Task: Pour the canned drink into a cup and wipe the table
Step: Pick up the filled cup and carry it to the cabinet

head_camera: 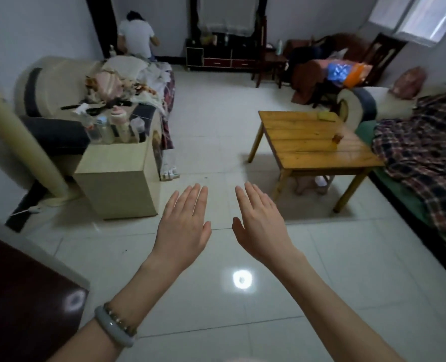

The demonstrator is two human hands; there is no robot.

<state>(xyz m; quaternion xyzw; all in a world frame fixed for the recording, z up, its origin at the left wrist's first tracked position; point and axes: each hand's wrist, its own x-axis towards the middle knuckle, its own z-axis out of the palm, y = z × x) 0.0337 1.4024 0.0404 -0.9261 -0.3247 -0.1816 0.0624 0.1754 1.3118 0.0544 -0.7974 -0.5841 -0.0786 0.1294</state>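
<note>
My left hand and my right hand are held out side by side over the tiled floor, fingers straight, holding nothing. A low wooden table stands ahead to the right, well beyond both hands. On it sits a small amber object near the right side, too blurred to tell whether it is a cup or a can. A yellow-green pad, perhaps a sponge or cloth, lies at the table's far edge.
A beige cabinet with bottles on top stands left, beside a cluttered sofa. A bed with a plaid blanket runs along the right. A person in white crouches at the far wall. Open tiled floor lies between.
</note>
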